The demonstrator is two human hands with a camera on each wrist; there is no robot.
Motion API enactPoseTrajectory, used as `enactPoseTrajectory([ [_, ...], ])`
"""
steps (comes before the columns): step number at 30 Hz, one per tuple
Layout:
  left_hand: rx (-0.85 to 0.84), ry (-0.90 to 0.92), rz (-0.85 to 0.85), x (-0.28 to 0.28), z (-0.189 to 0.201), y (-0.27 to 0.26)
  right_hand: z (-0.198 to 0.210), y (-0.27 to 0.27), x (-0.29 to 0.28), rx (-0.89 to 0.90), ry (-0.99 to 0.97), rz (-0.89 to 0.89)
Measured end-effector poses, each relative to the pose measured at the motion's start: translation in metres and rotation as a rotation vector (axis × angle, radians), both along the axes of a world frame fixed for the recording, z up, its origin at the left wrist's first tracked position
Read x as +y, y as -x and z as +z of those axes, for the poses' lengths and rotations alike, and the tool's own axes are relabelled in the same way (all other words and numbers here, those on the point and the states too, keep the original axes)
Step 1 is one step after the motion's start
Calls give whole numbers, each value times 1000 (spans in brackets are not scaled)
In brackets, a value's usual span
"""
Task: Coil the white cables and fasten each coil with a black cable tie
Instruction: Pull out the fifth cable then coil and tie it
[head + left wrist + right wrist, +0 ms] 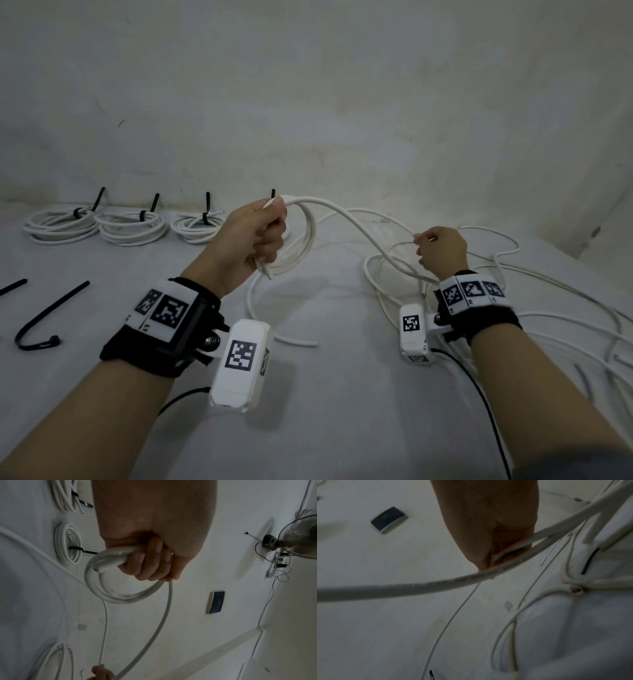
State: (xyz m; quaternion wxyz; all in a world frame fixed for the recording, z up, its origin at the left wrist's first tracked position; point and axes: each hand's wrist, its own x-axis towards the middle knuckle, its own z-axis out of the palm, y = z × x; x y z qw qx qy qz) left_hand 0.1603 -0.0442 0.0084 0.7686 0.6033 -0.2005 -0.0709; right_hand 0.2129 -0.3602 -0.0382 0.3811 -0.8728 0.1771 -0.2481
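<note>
My left hand (267, 240) is raised over the white surface and grips a small coil of thick white cable (301, 246), fingers curled round its loops (120, 582). From the coil the same cable (359, 226) runs right to my right hand (424, 250). That hand (489, 555) is curled, with a white cable passing between its fingers. The thick cable (419, 586) crosses just below those fingers and a thinner strand (453, 616) hangs down from them. Three tied coils (61, 224) (132, 228) (198, 224), each with a black cable tie, lie along the back left.
Two loose black cable ties (44, 318) (12, 287) lie at the left. A tangle of loose white cables (548, 308) covers the right side. A cut cable end (576, 591) lies there. On the wall are a dark plate (217, 602) and a fan (300, 536).
</note>
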Motion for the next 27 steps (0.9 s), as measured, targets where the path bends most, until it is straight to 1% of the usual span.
enactPoseTrajectory([
  [2, 8, 18, 4, -3, 0, 1, -4, 2, 5, 48, 102, 23],
  [3, 11, 27, 8, -4, 0, 2, -2, 5, 9, 19, 179, 22],
  [4, 13, 38, 15, -4, 0, 1, 4, 11, 16, -61, 240, 39],
  [5, 16, 51, 22, -5, 0, 1, 11, 18, 25, -156, 264, 97],
  [6, 19, 66, 30, -5, 0, 0, 20, 28, 33, -229, 240, 210],
  [7, 22, 83, 37, -5, 0, 0, 29, 38, 41, -238, 186, 372],
  [8, 24, 101, 43, -4, 1, 0, 36, 48, 51, -164, 126, 547],
  [9, 26, 121, 48, -4, 1, -1, 40, 57, 58, -44, 95, 683],
  [10, 30, 141, 51, -4, 2, -1, 41, 63, 62, 71, 132, 757],
  [11, 35, 159, 56, -3, 3, -1, 40, 67, 60, 150, 220, 779],
  [13, 45, 197, 75, 0, 5, -2, 39, 70, 48, 192, 336, 748],
  [17, 40, 222, 106, 3, 6, -4, 34, 69, 11, 198, 380, 567],
  [20, 53, 236, 103, -4, 3, -3, 33, 65, 0, 227, 437, 546],
  [21, 60, 245, 100, -4, 3, -3, 36, 66, 1, 207, 413, 563],
  [22, 64, 252, 100, -2, 4, -4, 40, 66, 1, 161, 345, 592],
  [25, 65, 275, 108, 6, 8, -9, 58, 72, -2, -33, 58, 656],
  [26, 65, 285, 114, 9, 9, -10, 64, 72, -5, -72, 41, 647],
  [27, 65, 296, 123, 11, 9, -11, 69, 72, -9, -79, 87, 634],
])
